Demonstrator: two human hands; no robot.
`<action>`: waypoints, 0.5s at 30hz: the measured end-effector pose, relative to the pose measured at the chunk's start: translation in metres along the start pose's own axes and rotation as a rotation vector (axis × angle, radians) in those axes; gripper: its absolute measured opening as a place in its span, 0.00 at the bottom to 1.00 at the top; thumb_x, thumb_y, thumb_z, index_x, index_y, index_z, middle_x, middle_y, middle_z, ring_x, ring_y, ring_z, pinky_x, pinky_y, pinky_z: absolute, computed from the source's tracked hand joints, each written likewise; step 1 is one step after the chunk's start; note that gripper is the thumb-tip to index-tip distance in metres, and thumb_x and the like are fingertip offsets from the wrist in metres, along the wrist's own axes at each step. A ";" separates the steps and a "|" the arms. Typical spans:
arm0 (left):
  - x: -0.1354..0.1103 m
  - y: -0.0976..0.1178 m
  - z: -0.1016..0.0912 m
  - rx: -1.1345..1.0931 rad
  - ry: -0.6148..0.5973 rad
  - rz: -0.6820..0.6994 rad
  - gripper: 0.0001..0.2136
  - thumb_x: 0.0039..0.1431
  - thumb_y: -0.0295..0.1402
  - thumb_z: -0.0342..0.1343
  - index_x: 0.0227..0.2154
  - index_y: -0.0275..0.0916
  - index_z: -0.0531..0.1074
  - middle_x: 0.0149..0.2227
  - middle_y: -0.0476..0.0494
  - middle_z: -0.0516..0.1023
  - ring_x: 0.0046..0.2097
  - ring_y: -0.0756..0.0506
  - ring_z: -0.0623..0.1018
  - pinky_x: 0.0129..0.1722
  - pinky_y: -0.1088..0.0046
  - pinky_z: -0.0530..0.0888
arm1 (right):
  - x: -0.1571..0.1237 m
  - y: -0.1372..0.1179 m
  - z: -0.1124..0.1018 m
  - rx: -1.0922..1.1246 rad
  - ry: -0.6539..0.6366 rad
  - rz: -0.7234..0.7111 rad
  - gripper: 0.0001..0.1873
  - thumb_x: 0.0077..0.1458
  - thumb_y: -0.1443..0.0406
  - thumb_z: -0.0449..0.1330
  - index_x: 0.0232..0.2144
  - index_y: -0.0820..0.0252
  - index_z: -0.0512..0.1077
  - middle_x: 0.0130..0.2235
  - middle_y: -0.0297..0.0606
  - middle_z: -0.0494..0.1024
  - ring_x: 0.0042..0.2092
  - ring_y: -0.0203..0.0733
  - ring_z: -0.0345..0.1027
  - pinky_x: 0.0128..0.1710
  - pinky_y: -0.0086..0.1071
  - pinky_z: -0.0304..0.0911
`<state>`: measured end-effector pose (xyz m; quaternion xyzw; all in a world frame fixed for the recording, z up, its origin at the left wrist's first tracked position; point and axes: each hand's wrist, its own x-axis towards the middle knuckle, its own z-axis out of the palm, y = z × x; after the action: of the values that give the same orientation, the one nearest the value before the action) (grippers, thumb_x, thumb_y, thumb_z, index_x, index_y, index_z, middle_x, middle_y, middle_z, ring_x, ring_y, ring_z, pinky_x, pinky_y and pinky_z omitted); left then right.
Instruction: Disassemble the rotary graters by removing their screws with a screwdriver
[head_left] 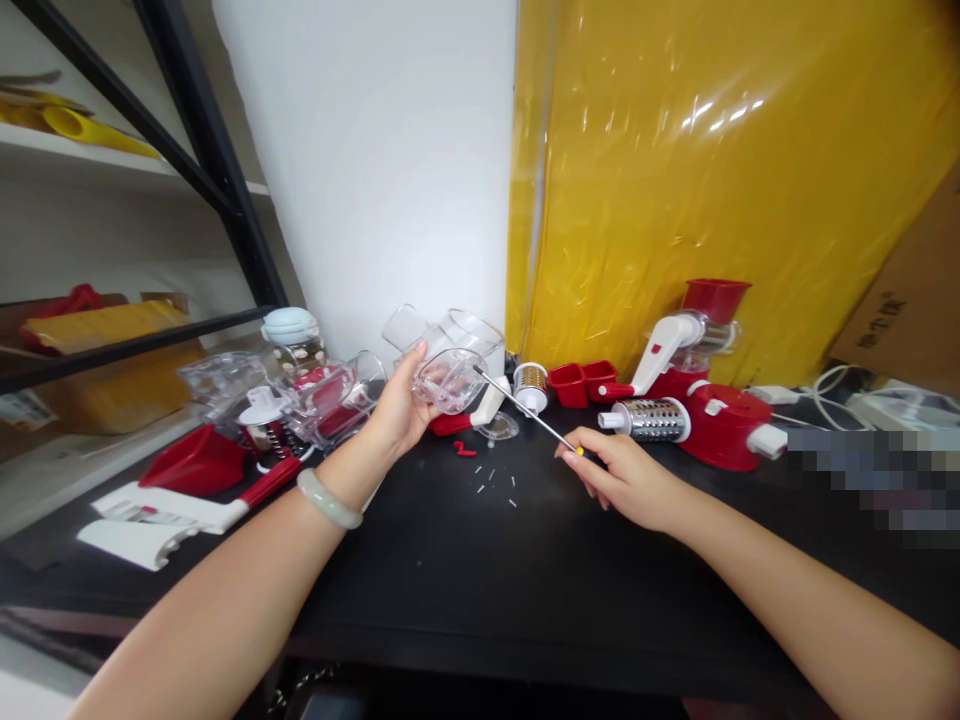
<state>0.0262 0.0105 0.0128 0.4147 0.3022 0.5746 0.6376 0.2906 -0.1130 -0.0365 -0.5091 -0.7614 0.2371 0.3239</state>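
Observation:
My left hand (405,405) grips a clear plastic grater housing (450,375) and holds it up above the black table. Closed around the handle of a screwdriver (525,408), my right hand (611,475) points its long metal shaft up and left. The screwdriver's tip meets or lies very near the right side of the clear housing; exact contact I cannot tell. Several small pins or screws (492,476) lie scattered on the table below, beside a small red clip (465,451). Behind them rests a crank handle (480,408) in white and red.
An assembled red rotary grater (709,380) stands at the right, beside a drum blade (652,419). Red cups (581,384) and another drum (530,386) sit at the back. White and red parts (165,510), a red hopper (196,460) and a jar (290,335) crowd the left.

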 end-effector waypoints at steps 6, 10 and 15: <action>-0.002 0.000 0.000 0.045 -0.002 0.038 0.21 0.49 0.49 0.66 0.35 0.36 0.74 0.34 0.41 0.79 0.36 0.39 0.81 0.35 0.61 0.81 | 0.000 -0.004 -0.001 -0.005 0.035 -0.026 0.16 0.67 0.52 0.50 0.39 0.57 0.68 0.20 0.25 0.66 0.20 0.32 0.64 0.23 0.27 0.59; -0.003 0.000 0.001 0.057 -0.004 0.065 0.22 0.48 0.50 0.66 0.36 0.36 0.73 0.35 0.41 0.79 0.38 0.39 0.81 0.36 0.59 0.81 | 0.001 -0.003 -0.001 -0.046 0.038 -0.032 0.17 0.67 0.52 0.50 0.39 0.57 0.68 0.21 0.25 0.66 0.20 0.32 0.63 0.23 0.27 0.59; 0.000 -0.002 -0.001 0.050 0.005 0.085 0.22 0.47 0.49 0.67 0.38 0.38 0.73 0.35 0.42 0.79 0.37 0.39 0.81 0.36 0.60 0.80 | 0.001 -0.001 -0.001 -0.072 0.032 -0.031 0.16 0.67 0.52 0.49 0.38 0.57 0.68 0.20 0.26 0.66 0.21 0.33 0.63 0.23 0.27 0.58</action>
<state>0.0261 0.0104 0.0108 0.4415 0.3002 0.5946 0.6012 0.2904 -0.1124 -0.0345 -0.5124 -0.7719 0.1961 0.3212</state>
